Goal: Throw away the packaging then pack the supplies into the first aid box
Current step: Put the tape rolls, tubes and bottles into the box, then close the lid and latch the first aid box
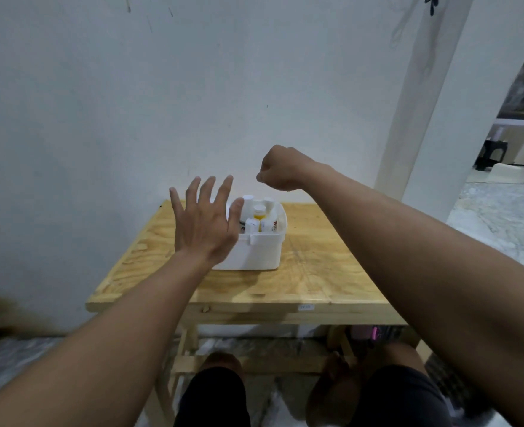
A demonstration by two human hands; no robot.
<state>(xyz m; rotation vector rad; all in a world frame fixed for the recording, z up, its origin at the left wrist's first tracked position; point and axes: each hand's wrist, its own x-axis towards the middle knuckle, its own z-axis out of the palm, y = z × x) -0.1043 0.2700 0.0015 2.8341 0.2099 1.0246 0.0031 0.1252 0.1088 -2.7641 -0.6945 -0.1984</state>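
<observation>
Two bare forearms reach forward over a plywood table (316,266). The left hand (205,220) is raised with its back to the camera, its fingers (213,189) straight and spread wide and holding nothing. In this view it covers the left part of the first aid box (254,251); whether it touches the box cannot be told. The right hand (280,169) hovers higher, above and behind the box's right end, wrist bent and fingers curled tight into a fist. The white box stands open-topped on the far middle of the table, near the wall (254,87), with upright white bottles (259,211) packed inside. The table's far edge meets the wall. Plywood shows in front of the box and to its right, out to the near edge. A white pillar (424,118) rises beyond the right corner.
</observation>
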